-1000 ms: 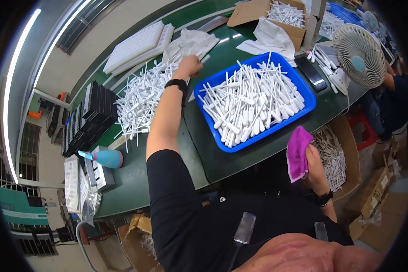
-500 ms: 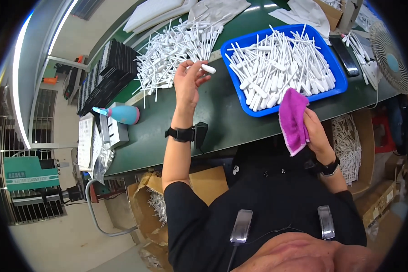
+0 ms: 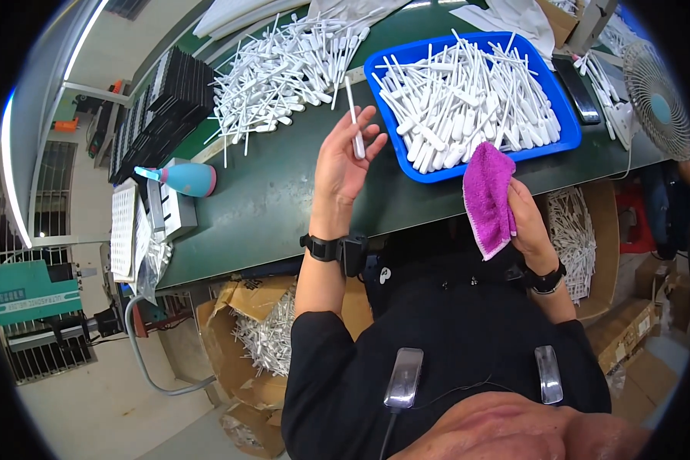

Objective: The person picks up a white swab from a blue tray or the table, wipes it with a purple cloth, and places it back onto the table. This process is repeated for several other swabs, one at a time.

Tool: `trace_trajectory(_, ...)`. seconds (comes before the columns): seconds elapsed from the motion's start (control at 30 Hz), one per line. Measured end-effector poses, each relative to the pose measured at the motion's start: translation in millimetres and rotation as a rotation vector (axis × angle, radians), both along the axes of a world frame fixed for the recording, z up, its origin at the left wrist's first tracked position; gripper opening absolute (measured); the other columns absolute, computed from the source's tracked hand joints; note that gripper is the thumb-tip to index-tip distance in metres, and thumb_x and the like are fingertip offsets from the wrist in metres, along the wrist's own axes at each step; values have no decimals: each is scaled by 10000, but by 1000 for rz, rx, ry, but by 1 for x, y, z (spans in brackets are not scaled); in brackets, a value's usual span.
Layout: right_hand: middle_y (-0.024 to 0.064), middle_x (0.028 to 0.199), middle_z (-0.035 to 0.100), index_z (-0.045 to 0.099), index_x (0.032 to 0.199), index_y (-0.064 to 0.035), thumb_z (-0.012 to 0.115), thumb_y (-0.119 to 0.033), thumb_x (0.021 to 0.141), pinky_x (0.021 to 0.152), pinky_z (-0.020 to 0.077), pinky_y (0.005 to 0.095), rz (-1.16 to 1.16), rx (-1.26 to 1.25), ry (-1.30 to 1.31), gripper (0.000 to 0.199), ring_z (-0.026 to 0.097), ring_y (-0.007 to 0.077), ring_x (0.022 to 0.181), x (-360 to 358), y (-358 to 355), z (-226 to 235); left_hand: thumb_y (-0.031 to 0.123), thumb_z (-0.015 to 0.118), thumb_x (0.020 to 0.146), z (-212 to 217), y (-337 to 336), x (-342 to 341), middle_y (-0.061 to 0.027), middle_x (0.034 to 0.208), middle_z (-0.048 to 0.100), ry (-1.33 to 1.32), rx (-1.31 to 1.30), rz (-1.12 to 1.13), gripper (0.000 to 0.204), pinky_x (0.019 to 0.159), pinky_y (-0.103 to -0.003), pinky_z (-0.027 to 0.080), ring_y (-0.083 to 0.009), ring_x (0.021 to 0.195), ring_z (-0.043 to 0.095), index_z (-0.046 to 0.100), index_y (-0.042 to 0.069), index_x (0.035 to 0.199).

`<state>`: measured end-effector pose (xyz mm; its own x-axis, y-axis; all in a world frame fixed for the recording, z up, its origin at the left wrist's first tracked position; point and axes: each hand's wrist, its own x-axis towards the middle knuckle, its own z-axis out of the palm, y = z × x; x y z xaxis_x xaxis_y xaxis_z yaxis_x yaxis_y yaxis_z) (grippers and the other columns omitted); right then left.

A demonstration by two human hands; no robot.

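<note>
We see the left hand has come back from the loose heap of white sticks toward the desk's near edge, now lifting one white stick upright, while the right hand has raised its purple cloth beside the blue tray.

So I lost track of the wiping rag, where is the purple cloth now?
In the head view the purple cloth hangs from the right hand at the table's near edge, just below the blue tray of white sticks.

Black long sleeves, black watch on each wrist
</note>
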<state>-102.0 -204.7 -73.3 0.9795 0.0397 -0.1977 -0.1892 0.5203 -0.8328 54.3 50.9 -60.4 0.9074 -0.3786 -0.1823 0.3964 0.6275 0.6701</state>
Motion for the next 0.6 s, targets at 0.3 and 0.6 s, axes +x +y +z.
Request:
trace_trajectory(0.3,56,1024,620,505,1191,22,424,-202,978,765,479,223,6,8,-3,319,602,94,872,-2,-3,2,5,508,880,12,-15,-22,-156,1307,468,-126,-134,12,453,1015,-405,423,-237,1121,530,379,-36,1312)
trace_trajectory(0.6,58,1018,622,511,1174,24,421,-206,979,762,478,224,-7,-7,5,315,602,96,869,-4,-2,0,3,467,905,-15,-1,-20,-125,1300,480,-78,-202,17,462,884,-350,463,-187,996,535,375,65,1353)
